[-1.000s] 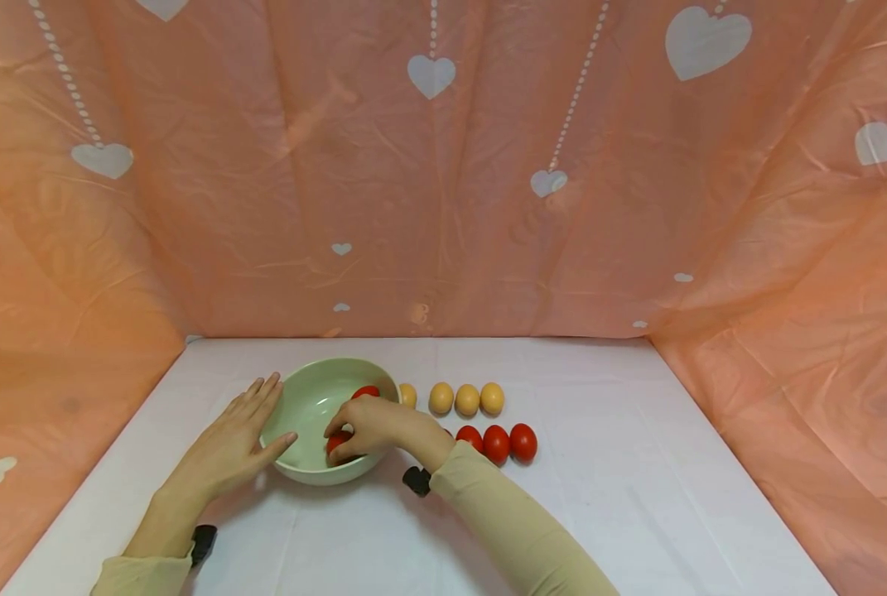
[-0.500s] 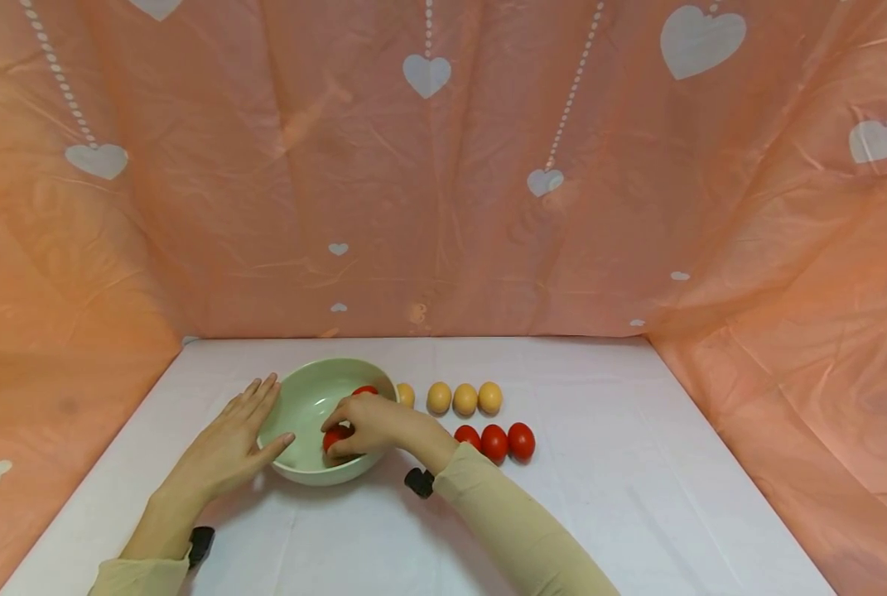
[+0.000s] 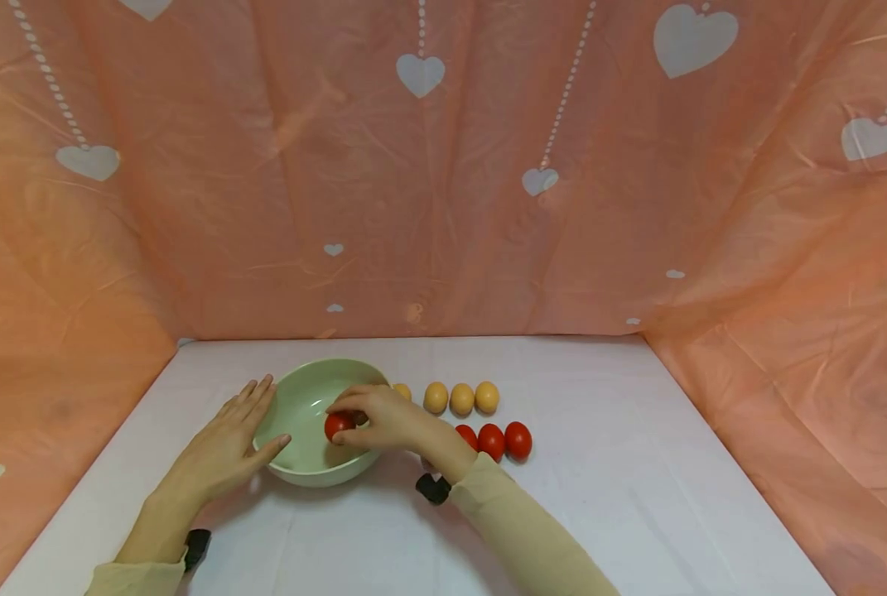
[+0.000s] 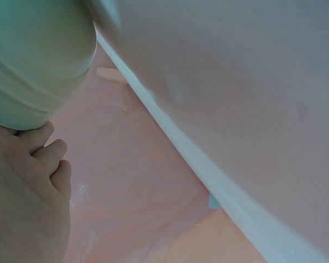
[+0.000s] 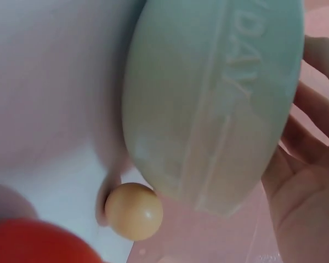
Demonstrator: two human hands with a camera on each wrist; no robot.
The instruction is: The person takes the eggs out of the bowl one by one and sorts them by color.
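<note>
Inside the pale green bowl (image 3: 294,422), my right hand (image 3: 387,418) pinches a red egg (image 3: 339,425) between thumb and fingers, raised a little off the bowl's bottom. Straight-fingered, my left hand (image 3: 219,454) rests against the bowl's left rim. The left wrist view has the left fingers (image 4: 50,156) by the bowl's outer wall (image 4: 41,66). In the right wrist view, the bowl wall (image 5: 208,109) hides the right fingertips and the held egg.
Right of the bowl, a back row of yellow eggs (image 3: 461,399) and a front row of red eggs (image 3: 491,443) lie on the white tablecloth (image 3: 637,497). The right forearm partly covers the front row. An orange heart-print curtain (image 3: 443,248) encloses the table.
The right hand has lifted the red egg from the bowl's bottom and shifted slightly right. Another red egg, seen earlier at the bowl's back right, is now hidden behind that hand.
</note>
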